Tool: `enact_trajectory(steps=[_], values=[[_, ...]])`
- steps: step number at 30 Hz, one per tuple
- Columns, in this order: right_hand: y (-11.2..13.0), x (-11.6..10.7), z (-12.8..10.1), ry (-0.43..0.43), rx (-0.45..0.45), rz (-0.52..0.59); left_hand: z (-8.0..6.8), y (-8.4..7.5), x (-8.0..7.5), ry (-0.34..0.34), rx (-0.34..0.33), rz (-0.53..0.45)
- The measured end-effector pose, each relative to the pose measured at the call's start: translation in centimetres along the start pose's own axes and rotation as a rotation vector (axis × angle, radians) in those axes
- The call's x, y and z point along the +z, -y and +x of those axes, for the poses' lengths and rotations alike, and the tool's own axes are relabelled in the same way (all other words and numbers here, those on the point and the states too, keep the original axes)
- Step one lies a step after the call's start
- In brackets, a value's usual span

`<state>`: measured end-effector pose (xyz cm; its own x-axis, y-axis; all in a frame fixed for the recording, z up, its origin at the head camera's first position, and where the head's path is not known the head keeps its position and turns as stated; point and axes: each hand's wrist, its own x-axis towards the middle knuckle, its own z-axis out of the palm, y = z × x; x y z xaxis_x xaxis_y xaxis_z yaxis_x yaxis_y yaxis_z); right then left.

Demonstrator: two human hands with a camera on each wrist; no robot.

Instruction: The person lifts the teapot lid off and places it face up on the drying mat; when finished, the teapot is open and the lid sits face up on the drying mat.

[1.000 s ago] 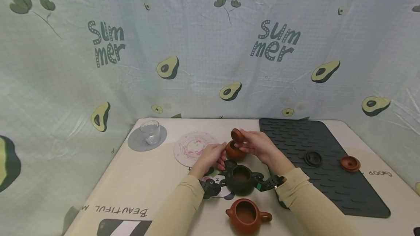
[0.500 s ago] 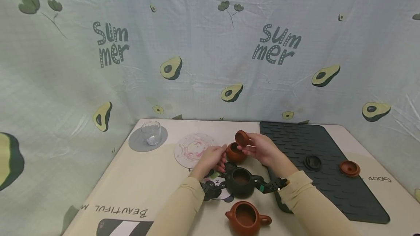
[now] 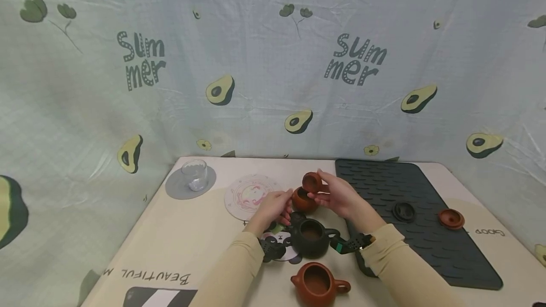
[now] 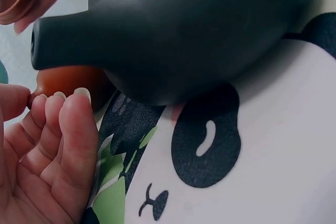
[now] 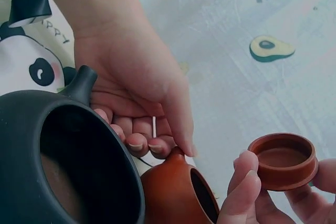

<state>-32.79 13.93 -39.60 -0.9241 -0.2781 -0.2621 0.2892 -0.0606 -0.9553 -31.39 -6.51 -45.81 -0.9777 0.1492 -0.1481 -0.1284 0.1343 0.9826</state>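
Note:
In the head view my left hand is at the far reddish-brown teapot, thumb and fingertips pinching its spout. That teapot's mouth is uncovered. My right hand holds a small round reddish-brown teapot lid by its edge just above and behind that teapot. The lid is tilted, its hollow underside facing me. A black teapot without a lid stands nearer, between my forearms, and hides part of the far teapot in the left wrist view. A second reddish-brown teapot, also lidless, stands closest to me.
On the right lies a dark ribbed mat with a black lid and another reddish-brown lid. At the back left a clear glass stands on a grey round coaster. A patterned curtain hangs behind the table.
The lid in my right hand has turned slightly and shifted a little right relative to the far teapot. My left hand stays at the spout. The head view has shifted slightly.

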Motion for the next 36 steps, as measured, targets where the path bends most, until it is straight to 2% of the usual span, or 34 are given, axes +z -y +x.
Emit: enact_trajectory(steps=[6, 12, 18, 22, 25, 30, 36], values=[[0.1, -0.2, 0.1, 0.034, -0.022, 0.013, -0.1, -0.1, -0.1, 0.004, -0.004, 0.004], [-0.2, -0.5, 0.2, 0.087, -0.101, -0.086, -0.2, -0.1, -0.3, 0.008, -0.011, -0.001], [-0.6, -0.4, -0.1, 0.019, -0.166, -0.205, 0.0, -0.1, -0.3, 0.012, -0.01, -0.008], [-1.0, -0.7, -0.3, -0.062, -0.2, -0.358, 0.1, 0.1, -0.3, 0.01, -0.007, -0.008], [-1.5, -1.5, -0.5, -0.13, -0.193, -0.441, 0.2, 0.1, -0.1, 0.013, -0.006, -0.011], [-2.1, -3.2, -1.0, -0.184, -0.14, -0.453, 0.0, -0.1, -0.1, 0.017, 0.005, -0.02], [-2.3, -4.4, -1.4, -0.191, -0.103, -0.428, -0.2, -0.1, -0.2, 0.013, -0.004, -0.019]])
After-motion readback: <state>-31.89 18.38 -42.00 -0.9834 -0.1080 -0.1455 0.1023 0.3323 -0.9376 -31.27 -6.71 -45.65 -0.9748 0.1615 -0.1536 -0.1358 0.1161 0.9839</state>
